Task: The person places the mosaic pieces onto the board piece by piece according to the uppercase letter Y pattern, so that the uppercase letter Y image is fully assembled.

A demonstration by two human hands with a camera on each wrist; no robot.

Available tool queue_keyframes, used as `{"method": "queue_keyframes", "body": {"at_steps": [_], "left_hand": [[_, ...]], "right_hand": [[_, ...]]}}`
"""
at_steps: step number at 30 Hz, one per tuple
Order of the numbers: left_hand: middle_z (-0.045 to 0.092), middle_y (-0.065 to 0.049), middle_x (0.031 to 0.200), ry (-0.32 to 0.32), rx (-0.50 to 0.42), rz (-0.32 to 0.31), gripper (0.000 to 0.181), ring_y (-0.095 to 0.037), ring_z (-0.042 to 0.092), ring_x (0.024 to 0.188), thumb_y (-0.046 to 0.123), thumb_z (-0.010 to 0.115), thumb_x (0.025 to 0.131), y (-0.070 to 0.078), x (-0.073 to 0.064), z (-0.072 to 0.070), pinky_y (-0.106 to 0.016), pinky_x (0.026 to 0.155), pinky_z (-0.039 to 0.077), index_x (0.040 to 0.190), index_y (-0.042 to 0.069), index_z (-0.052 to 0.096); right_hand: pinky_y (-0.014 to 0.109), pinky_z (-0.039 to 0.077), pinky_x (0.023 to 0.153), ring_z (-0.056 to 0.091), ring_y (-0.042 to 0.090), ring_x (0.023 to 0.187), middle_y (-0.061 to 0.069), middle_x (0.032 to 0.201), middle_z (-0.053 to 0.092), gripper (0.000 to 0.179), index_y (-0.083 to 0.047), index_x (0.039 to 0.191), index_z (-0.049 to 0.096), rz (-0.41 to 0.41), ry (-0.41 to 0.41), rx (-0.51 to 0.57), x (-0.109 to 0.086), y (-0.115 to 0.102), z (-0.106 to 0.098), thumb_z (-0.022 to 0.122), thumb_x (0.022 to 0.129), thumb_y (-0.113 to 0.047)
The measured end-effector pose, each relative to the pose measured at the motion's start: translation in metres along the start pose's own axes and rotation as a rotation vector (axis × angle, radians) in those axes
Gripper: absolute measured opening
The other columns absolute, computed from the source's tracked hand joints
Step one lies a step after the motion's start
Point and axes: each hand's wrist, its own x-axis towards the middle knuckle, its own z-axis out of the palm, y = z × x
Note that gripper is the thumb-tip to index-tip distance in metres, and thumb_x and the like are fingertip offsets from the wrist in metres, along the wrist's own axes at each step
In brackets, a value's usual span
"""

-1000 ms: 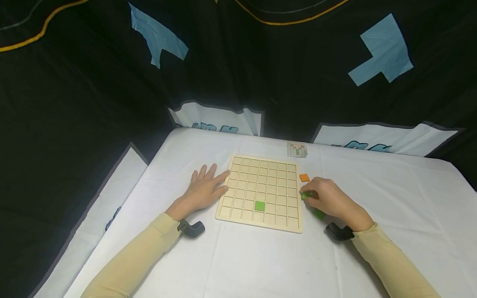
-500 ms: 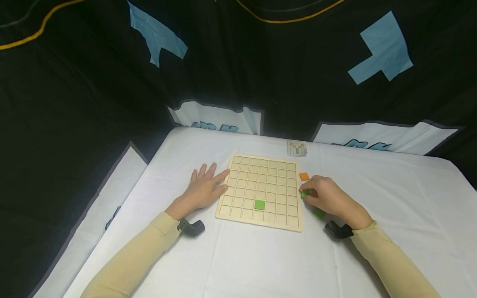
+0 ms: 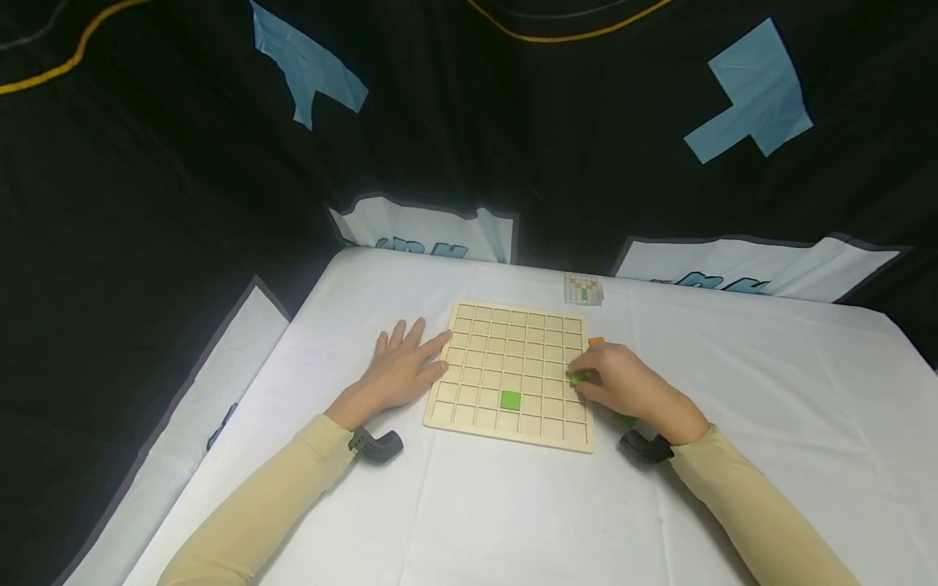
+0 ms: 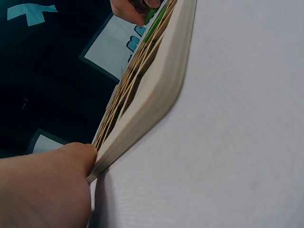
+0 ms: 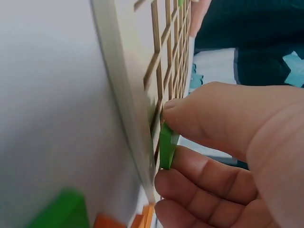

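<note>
A square wooden grid board (image 3: 484, 345) lies flat on the white table, with one green tile (image 3: 510, 400) seated in a cell near its front. My left hand (image 3: 396, 372) rests at the board's left edge, fingers spread, thumb and forefinger touching the rim. Over the right edge of the board, my right hand (image 3: 623, 381) pinches a green square tile (image 5: 167, 146) between thumb and fingers. The right wrist view shows that tile on edge, just above the cells. Another green tile (image 5: 64, 211) lies beside the board, partly hidden under my right hand in the head view.
Behind my right hand an orange tile (image 3: 597, 341) lies by the board's right edge. A small stack of grid-pattern cards (image 3: 583, 290) sits beyond the board's far right corner. Black cloth (image 3: 469, 122) with blue tape pieces hangs behind the table.
My right hand has moved left with the green tile, from beside the board to over its right edge. It now partly covers the orange tile. My left hand stays in place.
</note>
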Motion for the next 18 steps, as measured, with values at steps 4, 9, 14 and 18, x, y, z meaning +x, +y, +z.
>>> {"method": "queue_keyframes", "body": {"at_steps": [4,9,14,18], "left_hand": [[0.013,-0.026,0.169,0.000,0.005,-0.002,0.059,-0.053,0.003,0.156,0.045,0.043,0.106,-0.001,0.000,0.001,-0.072,0.123,0.001,0.160,0.023,0.035],[0.014,-0.025,0.170,0.004,0.000,0.002,0.059,-0.054,0.003,0.156,0.046,0.043,0.106,-0.001,0.000,0.003,-0.072,0.123,0.002,0.160,0.023,0.035],[0.013,-0.025,0.170,0.000,-0.001,0.002,0.059,-0.053,0.002,0.156,0.046,0.042,0.106,-0.002,0.000,0.003,-0.072,0.123,0.001,0.160,0.024,0.035],[0.013,-0.026,0.169,0.002,0.001,0.004,0.059,-0.054,0.002,0.156,0.046,0.042,0.106,-0.002,0.000,0.002,-0.072,0.123,0.001,0.161,0.023,0.035]], "right_hand": [[0.028,0.047,0.073,0.054,0.015,0.080,0.001,0.087,0.071,0.021,-0.004,0.098,0.078,-0.024,-0.026,0.027,0.008,-0.006,0.004,0.072,0.080,0.005],[0.022,0.047,0.068,0.056,0.014,0.081,0.003,0.091,0.071,0.022,-0.005,0.101,0.079,-0.029,-0.053,0.037,0.017,-0.014,0.008,0.073,0.082,0.004],[0.021,0.050,0.070,0.059,0.013,0.084,0.003,0.096,0.072,0.022,-0.007,0.105,0.079,-0.021,-0.071,0.018,0.024,-0.022,0.011,0.074,0.084,-0.001],[0.025,0.052,0.073,0.060,0.015,0.083,0.005,0.096,0.073,0.020,-0.005,0.105,0.079,-0.056,-0.067,0.023,0.031,-0.029,0.014,0.075,0.085,-0.001]]}}
